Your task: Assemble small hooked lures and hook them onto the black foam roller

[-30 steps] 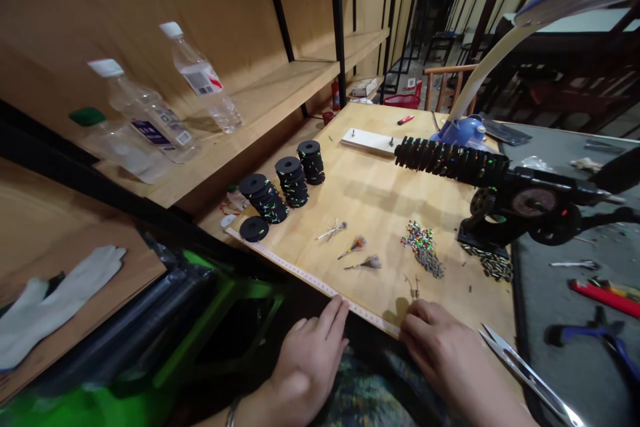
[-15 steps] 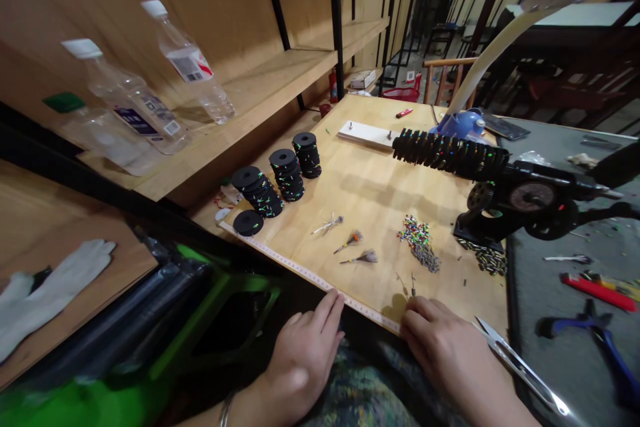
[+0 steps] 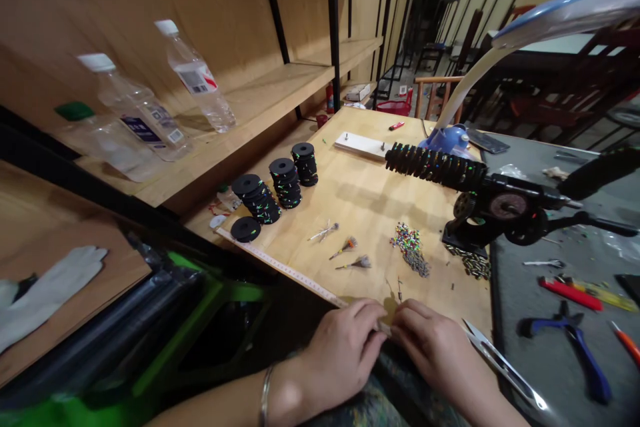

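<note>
My left hand [image 3: 345,347] is closed in a pinch at the table's front edge, its fingertips almost meeting those of my right hand [image 3: 430,340]. Both sets of fingers hide what they grip, if anything. Just beyond the right fingers, a small wire piece with a dark weight [image 3: 399,290] stands out above the wood. A measuring tape strip [image 3: 280,267] runs along the front edge and disappears under my left hand. Farther in lie thin bundles of wire or line [image 3: 354,262], a heap of coloured beads [image 3: 407,240] and grey metal bits [image 3: 417,264].
Stacked black foam spools [image 3: 285,180] stand at the left. A black winding device [image 3: 500,204] holds more spools. Metal scissors [image 3: 505,364] lie beside my right forearm, near blue pliers [image 3: 575,340] and a red-handled tool [image 3: 570,292]. Bottles [image 3: 200,80] stand on the shelf.
My left hand has moved right from the tape strip to meet my right hand, and its fingers have curled in. My right hand stays near the same spot. The view has shifted slightly.
</note>
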`<state>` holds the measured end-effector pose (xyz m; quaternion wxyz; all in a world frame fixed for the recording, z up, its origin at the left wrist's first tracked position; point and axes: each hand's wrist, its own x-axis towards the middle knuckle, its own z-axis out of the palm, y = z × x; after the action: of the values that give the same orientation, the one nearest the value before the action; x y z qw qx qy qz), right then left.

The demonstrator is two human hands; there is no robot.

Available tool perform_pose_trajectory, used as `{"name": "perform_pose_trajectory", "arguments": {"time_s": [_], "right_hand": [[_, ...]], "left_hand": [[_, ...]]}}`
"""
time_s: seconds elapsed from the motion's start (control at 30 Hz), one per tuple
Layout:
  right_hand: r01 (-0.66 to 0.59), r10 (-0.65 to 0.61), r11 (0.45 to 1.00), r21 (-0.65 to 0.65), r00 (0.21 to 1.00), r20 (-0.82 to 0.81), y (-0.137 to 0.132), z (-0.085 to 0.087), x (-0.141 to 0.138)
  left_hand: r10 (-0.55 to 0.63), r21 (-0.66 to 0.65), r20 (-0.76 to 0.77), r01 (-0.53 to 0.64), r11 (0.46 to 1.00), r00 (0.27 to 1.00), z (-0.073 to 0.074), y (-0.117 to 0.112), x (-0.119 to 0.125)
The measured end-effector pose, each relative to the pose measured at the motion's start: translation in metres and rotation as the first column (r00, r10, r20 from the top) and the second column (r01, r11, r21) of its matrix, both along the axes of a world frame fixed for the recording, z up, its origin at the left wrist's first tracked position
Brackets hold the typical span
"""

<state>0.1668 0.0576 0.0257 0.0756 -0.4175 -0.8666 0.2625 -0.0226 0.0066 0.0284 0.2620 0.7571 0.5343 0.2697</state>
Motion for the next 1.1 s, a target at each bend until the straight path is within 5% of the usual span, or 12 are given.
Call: {"name": "perform_pose_trajectory", "arguments": {"time_s": [0.23,0.5,0.77,1.1], "right_hand": [[0.121,-0.126,0.987,-0.102,0.991,-0.042,0.004,-0.003,0.004],[0.034,-0.066,0.969,-0.244,0.990,-0.126,0.009,0.011,0.002],[-0.241,0.240,0.970,-0.035,0.970,-0.035,0.024,0.024,-0.008],[-0.165,0.164,0.986,-0.007,0.984,-0.063,0.025,0.029,-0.024]], "left_hand": [[-0.108,-0.032,-0.021,0.107,0.994,0.994,-0.015,0.009,0.012],[-0.132,0.031,0.130,0.129,0.991,0.983,-0.012,0.015,0.004],[0.182,-0.271,0.379,-0.079,0.959,0.907,-0.006,0.010,-0.018],[0.334,-0.391,0.532,-0.125,0.912,0.778,-0.007,0.008,-0.033]]}}
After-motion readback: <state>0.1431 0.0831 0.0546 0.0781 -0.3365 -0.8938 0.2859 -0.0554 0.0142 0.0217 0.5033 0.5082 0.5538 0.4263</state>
